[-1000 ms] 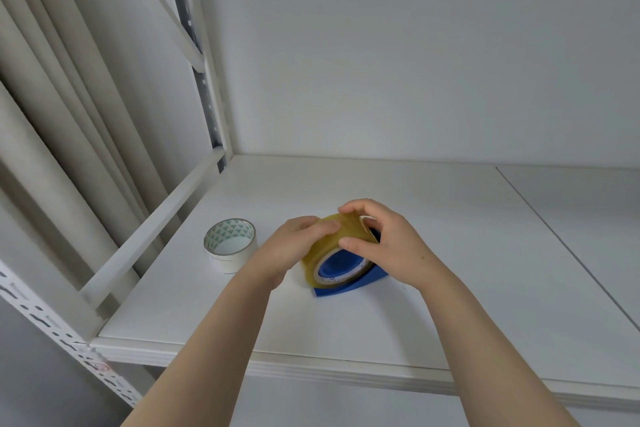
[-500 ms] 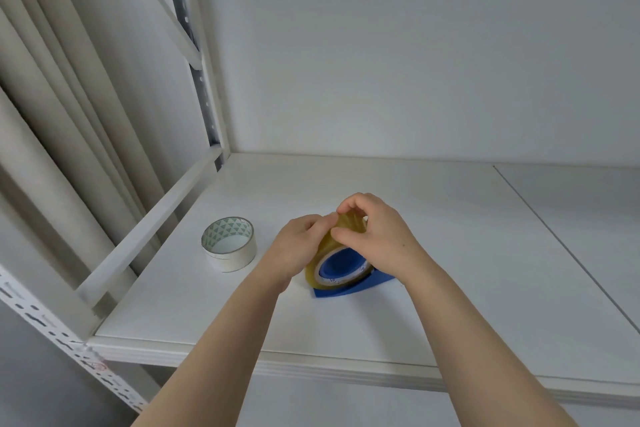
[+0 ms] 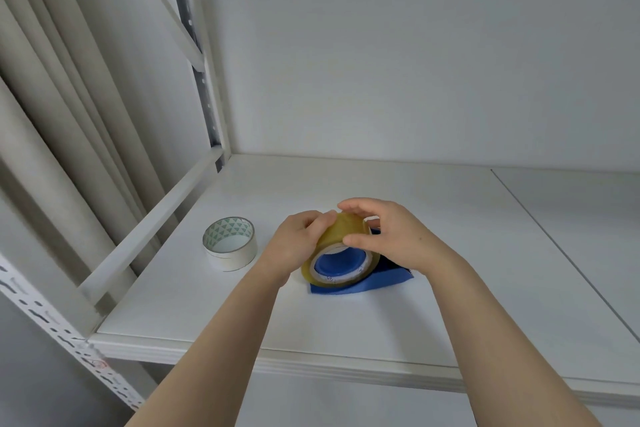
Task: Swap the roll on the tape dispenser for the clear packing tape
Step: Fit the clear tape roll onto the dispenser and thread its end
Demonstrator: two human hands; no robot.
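Bright, even, soft light; sharp focus, wide-angle bending at edges.

Head view. Clear packing tape roll [image 3: 341,246], yellowish, sits around the blue hub of the tape dispenser [image 3: 360,279], which rests on the white shelf [image 3: 450,305] near its front edge, left of middle. Left hand [image 3: 294,246] cups the roll's left side, fingertips on its outer band. Right hand [image 3: 391,236] arches over the top and right side, thumb on the near face. White tape roll [image 3: 230,248] lies flat toward the shelf's left edge, just beside the left hand, not touching.
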